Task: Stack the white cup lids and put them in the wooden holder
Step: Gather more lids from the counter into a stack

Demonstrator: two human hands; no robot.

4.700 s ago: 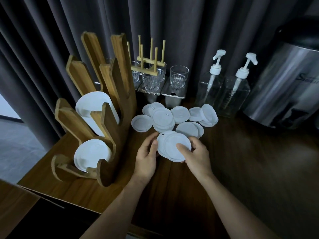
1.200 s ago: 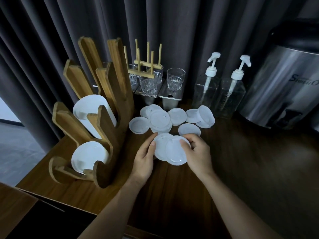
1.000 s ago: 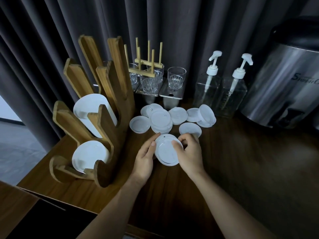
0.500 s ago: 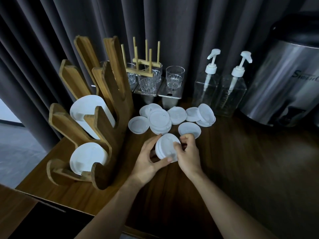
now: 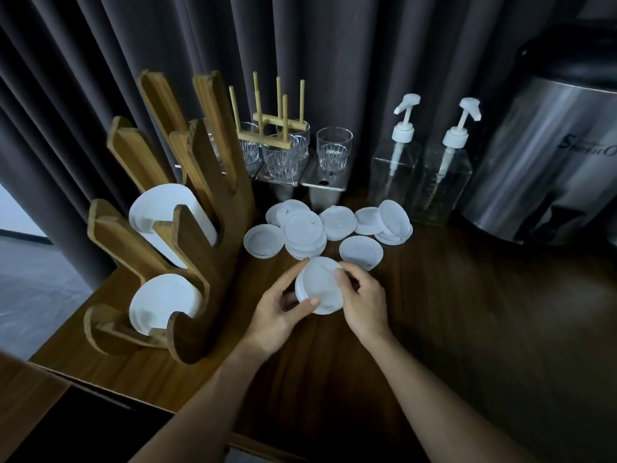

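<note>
A small stack of white cup lids [image 5: 320, 285] is tilted up off the dark wooden counter, held between both hands. My left hand [image 5: 277, 309] grips its left edge, thumb across the lower face. My right hand [image 5: 362, 299] pinches its right edge with curled fingers. Several loose white lids [image 5: 305, 232] lie flat behind the hands, one lid [image 5: 360, 250] nearest the right hand. The wooden holder [image 5: 200, 248] stands at the left, with lid stacks in its lower slot [image 5: 163, 304] and middle slot [image 5: 160, 208].
Behind the lids stand clear glasses [image 5: 334, 152] on metal stands and a small wooden peg rack [image 5: 277, 121]. Two pump bottles [image 5: 444, 175] and a steel urn [image 5: 547, 168] are at the back right. Dark curtains hang behind. The counter's front edge [image 5: 100, 384] runs at lower left.
The two overlapping lids have been pushed together into one stack. Both hands have lifted and tilted it on edge, the left thumb coming across its face.
</note>
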